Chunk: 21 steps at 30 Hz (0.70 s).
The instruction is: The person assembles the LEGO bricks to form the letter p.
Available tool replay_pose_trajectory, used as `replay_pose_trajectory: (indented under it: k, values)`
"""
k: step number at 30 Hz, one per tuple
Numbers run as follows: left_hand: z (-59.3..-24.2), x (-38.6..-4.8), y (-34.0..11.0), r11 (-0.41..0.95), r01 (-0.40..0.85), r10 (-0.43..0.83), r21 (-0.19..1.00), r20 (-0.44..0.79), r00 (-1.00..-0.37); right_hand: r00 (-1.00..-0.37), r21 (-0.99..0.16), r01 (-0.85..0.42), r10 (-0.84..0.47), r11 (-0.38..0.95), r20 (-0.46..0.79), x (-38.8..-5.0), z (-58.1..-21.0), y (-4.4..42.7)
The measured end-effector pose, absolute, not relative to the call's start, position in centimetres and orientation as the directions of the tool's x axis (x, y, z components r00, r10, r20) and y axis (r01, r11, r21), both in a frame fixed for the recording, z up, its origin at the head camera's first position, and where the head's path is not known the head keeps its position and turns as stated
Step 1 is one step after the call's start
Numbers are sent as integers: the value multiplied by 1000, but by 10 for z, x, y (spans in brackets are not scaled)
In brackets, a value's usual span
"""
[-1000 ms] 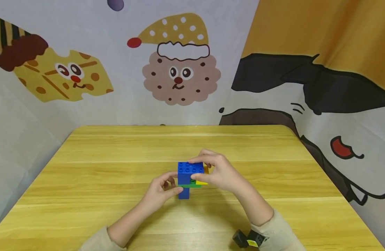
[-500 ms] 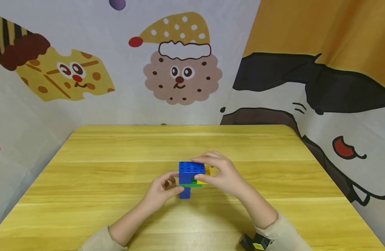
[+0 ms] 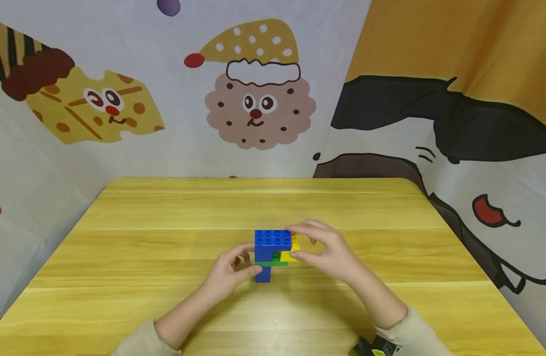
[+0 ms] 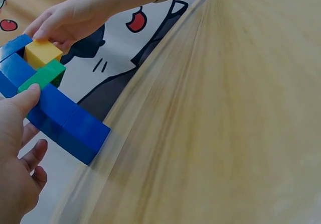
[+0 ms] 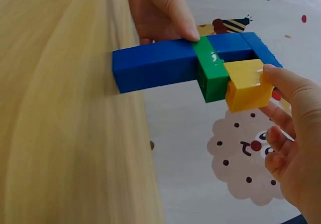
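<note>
A tower of toy building bricks stands upright on the wooden table [image 3: 210,207]. A blue column [image 5: 155,63] forms its lower part, with a green brick [image 5: 213,76] across it. Above the green brick sits a yellow brick [image 5: 248,86], jutting to the right. A wide blue brick [image 3: 273,238] with studs tops the tower. My left hand [image 3: 230,269] grips the tower from the left, its thumb on the green brick's end. At the right, my right hand [image 3: 328,249] pinches at the yellow brick, thumb in front and index finger by the top brick's back corner.
A black device with a yellow label [image 3: 375,347] lies against the right sleeve at the table's front. Behind the table hangs a cloth [image 3: 166,163] printed with cartoon figures.
My right hand has slid right, from the top blue brick's side onto the yellow brick, and its forearm has shifted right. My left hand keeps its grip; the tower stands the same.
</note>
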State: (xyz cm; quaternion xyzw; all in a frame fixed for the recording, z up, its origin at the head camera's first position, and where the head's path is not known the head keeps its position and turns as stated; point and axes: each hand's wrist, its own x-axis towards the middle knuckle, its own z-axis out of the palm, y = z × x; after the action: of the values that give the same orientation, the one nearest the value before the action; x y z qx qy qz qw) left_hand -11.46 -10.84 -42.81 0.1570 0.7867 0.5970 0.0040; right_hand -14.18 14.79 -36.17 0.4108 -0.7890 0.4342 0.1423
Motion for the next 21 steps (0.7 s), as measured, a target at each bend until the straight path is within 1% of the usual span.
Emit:
replay_pose_trajectory:
  k: [3, 12, 21]
  values:
    - [-427, -114, -108, 236, 245, 256, 940, 183, -949, -610, -568, -779, -532, 267, 587, -143, -365, 152]
    - [-432, -115, -110, 233, 295, 281, 927, 226, -933, -623, -608, -755, -556, 244, 550, -145, -368, 156]
    - [-436, -116, -110, 216, 341, 283, 915, 276, -919, -599, -590, -777, -549, 221, 583, -146, -370, 155]
